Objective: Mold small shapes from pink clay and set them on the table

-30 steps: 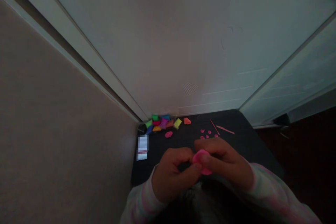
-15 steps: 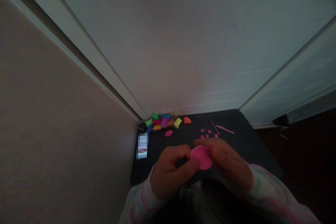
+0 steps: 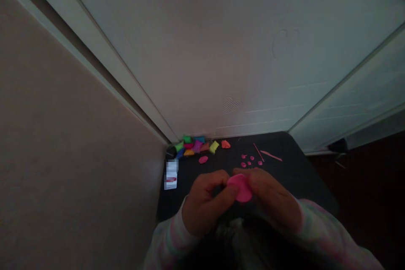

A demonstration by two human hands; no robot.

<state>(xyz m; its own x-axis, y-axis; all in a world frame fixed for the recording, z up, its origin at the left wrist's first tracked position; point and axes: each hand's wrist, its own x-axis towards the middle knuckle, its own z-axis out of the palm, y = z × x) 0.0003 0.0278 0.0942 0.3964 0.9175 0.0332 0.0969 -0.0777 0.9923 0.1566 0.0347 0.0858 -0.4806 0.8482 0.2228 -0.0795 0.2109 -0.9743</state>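
A flat, round piece of pink modelling clay (image 3: 243, 190) is held up between my two hands, over the near part of the dark table (image 3: 297, 185). My left hand (image 3: 205, 204) pinches its left side, thumb on the face toward me. On the other side my right hand (image 3: 274, 196) is closed on the disc's right edge; its fingers behind the clay are partly hidden. Just beyond my hands lie several small pink clay pieces (image 3: 243, 164). A larger pink clay lump (image 3: 203, 159) rests farther left.
Several colourful clay packets (image 3: 198, 146) are heaped at the back left, with a yellow packet (image 3: 214, 147) and an orange lump (image 3: 225, 144) beside them. Two thin pink tools (image 3: 271, 155) lie at the back right. A phone-like bright object (image 3: 171, 174) sits at the left edge.
Both hands and the pink disc have shifted very slightly left and up in the view. The grip on the clay looks the same, and the things on the table stay put.
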